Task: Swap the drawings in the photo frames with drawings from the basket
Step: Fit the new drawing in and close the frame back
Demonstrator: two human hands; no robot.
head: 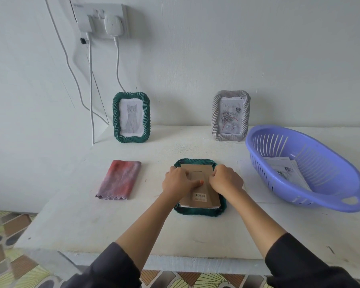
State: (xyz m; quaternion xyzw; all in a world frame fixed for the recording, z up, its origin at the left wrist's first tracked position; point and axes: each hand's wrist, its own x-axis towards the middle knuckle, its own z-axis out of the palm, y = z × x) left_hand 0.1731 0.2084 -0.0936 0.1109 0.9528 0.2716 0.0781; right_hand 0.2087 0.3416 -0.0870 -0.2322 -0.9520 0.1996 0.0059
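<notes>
At table (87, 225) centre, face-down green frame (200, 211), cardboard backing (205, 197) up; left hand (178, 181) curled on its nine o'clock edge, right hand (224, 179) curled on its three; basket (324, 173) of drawings (287, 169) farther out at three o'clock

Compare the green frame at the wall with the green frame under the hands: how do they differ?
The standing green frame is upright at the wall; the face-down green frame lies flat. The standing one shows a cat drawing; the other shows only its cardboard backing. The left hand and right hand touch the face-down one, not the standing one. Both have dark green twisted borders.
</notes>
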